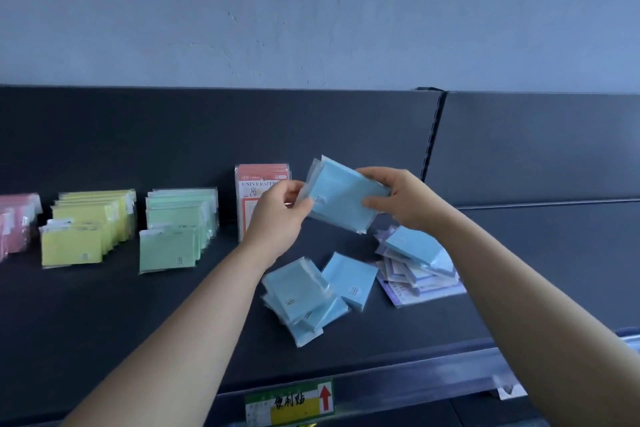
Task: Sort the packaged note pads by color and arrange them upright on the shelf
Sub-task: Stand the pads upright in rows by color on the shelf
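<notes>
1. My left grip (pixel 277 215) and right grip (pixel 398 199) both clasp one blue stack (pixel 341 198). It is several wrapped pads held together in the air above the shelf (pixel 138 322), tilted, in front of the red pack (pixel 256 184).
2. The left grip pinches the stack's left edge. The right thumb lies on the face with the fingers behind the right edge.
3. Loose blue pads (pixel 304 298) lie flat in a heap on the shelf below my hands. One more blue pad (pixel 412 246) rests on the purple pile (pixel 426 284) to the right.
4. To the left, the green row (pixel 176 229), yellow row (pixel 86 229) and pink row (pixel 14 225) stand upright, filed front to back.
5. I judge these pads light, and each one fairly stiff as a paper block. The clear film looks slick, though, so pads in a stack will likely slide over one another and fan out.
6. The best hold is across two opposite edges, thumb on the face and fingers behind, squeezing through the full thickness. The loose film flap at the top would only crumple.
7. A stack set down upright could topple like dominoes, so its edges need squaring first, and the bottom edge should land flat.
</notes>
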`<state>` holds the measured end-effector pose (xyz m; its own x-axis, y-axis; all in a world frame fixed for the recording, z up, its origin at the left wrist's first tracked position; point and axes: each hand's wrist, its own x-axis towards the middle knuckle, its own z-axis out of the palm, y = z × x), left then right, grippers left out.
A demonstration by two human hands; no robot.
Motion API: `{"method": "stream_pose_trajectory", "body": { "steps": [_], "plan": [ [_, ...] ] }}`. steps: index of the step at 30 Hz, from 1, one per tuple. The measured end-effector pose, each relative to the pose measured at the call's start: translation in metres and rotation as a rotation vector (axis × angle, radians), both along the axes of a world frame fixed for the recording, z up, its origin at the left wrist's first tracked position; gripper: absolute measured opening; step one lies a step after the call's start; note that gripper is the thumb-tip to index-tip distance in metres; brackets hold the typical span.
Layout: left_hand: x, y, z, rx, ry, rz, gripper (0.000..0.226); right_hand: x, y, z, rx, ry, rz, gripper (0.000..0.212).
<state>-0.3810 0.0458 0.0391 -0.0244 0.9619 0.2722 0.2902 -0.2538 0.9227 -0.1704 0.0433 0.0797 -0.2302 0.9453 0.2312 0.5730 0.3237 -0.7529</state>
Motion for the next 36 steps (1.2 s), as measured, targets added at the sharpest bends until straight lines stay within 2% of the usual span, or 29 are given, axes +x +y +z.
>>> {"method": "stream_pose_trajectory", "body": {
  "steps": [6, 11, 13, 18, 21, 26, 31, 34, 36],
  "plan": [
    [0.022, 0.045, -0.008, -0.078, 0.428, 0.005, 0.023, 0.018, 0.056, -0.007, 0.033, -0.225, -0.002, 0.043],
    [0.033, 0.065, -0.032, -0.217, 0.716, 0.007, 0.029, 0.028, 0.087, -0.037, -0.040, -0.419, 0.074, 0.053],
    [0.035, 0.069, -0.036, -0.239, 0.739, 0.016, 0.034, 0.035, 0.096, -0.046, -0.070, -0.396, 0.038, 0.054],
    [0.035, 0.079, -0.039, -0.271, 0.730, 0.011, 0.035, 0.046, 0.109, -0.057, -0.235, -0.259, -0.012, 0.021],
    [0.036, 0.088, -0.041, -0.292, 0.695, 0.048, 0.029, 0.044, 0.117, -0.060, -0.282, -0.162, -0.033, 0.018],
    [0.040, 0.094, -0.044, -0.270, 0.731, 0.138, 0.012, 0.041, 0.130, -0.067, -0.262, -0.170, -0.118, 0.021],
    [0.042, 0.094, -0.047, -0.235, 0.701, 0.160, 0.018, 0.040, 0.129, -0.068, -0.224, -0.179, -0.111, 0.017],
    [0.044, 0.094, -0.045, -0.206, 0.690, 0.200, 0.019, 0.036, 0.129, -0.066, -0.138, -0.152, -0.112, 0.022],
    [0.047, 0.093, -0.044, -0.190, 0.711, 0.221, 0.021, 0.035, 0.131, -0.067, -0.092, -0.171, -0.121, 0.017]
  ]
}}
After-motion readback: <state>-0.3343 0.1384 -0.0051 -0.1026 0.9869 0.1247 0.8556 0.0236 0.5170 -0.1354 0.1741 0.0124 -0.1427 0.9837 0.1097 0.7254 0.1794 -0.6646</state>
